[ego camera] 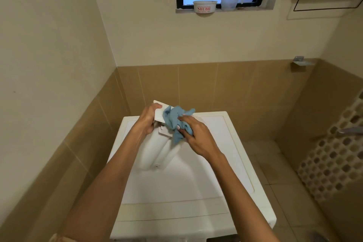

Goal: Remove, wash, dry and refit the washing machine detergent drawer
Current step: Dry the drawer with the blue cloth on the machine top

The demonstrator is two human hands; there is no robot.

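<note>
Two hands: both are being used above the washer (206, 179); one is being given the holding, the other the wiping.
Left hand (148, 120): its fingers are being curled round the upper end of the drawer (155, 153); the flat front plate is being clamped in that grip.
Right hand (196, 136): the cloth (173, 121) is being gripped in a bunch by curled fingers; it is being pressed against the drawer just below the plate.
Drawer: it is being held tilted over the washer's lid, plate end up and away, long body sloping down toward the person; whether its low end is touching the lid cannot be told.
Step in hand: the drawer is being wiped, judging by where the cloth is being pressed.
Doing it well: the plate end is best being braced firmly while the cloth is being worked into corners and ribs; a clean fold is best being turned outward as grime is being lifted; the plastic is probably smooth and slippery, so a loose grip is being risked.
Hidden: the drawer's compartments are being covered by cloth and hands; most right fingertips are being buried in the cloth; dirt or wetness cannot be made out.
Cut off: the washer's front is being cropped at the lower edge; the drawer's slot is not being shown.
</note>
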